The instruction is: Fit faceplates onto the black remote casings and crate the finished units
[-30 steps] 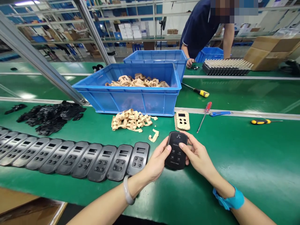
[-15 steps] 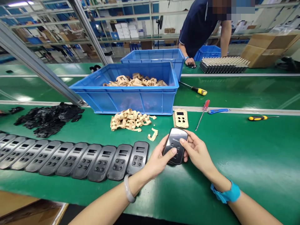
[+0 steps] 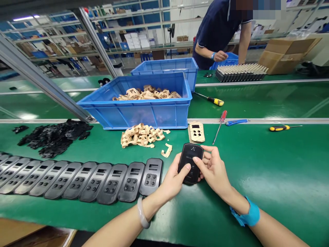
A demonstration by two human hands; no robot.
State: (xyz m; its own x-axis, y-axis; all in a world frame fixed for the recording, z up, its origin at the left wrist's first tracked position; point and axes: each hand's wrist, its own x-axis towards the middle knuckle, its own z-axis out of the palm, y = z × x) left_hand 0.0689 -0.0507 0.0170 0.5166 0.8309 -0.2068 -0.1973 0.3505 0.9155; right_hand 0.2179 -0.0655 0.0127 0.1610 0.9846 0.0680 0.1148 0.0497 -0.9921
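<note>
Between my two hands is a glossy black panel with rounded corners and faint printed marks (image 3: 190, 151), held tilted above the green bench. My left hand (image 3: 175, 176) grips its left edge, thumb lying on the face. On the right side my right hand (image 3: 214, 171) holds it too, with the thumb pressed on the middle of the face and fingers behind the edge. Just beyond it lies a stack of tan adhesive sheets with cutouts (image 3: 197, 132). A row of black plastic housings with button groups (image 3: 151, 176) stretches left from my left forearm.
A blue bin (image 3: 144, 115) holds curled tan scraps; more scraps (image 3: 140, 135) lie before it. Black parts (image 3: 55, 135) are heaped at left. A red screwdriver (image 3: 222, 118), blue cutter (image 3: 238, 122) and yellow-black screwdrivers (image 3: 280, 128) lie right. A co-worker (image 3: 218, 31) stands across the bench.
The panel has tilted slightly in my hands, so the bright reflection has left its upper face. My grip stays the same. The co-worker's hand has lifted from the bench. The view has shifted a little.
</note>
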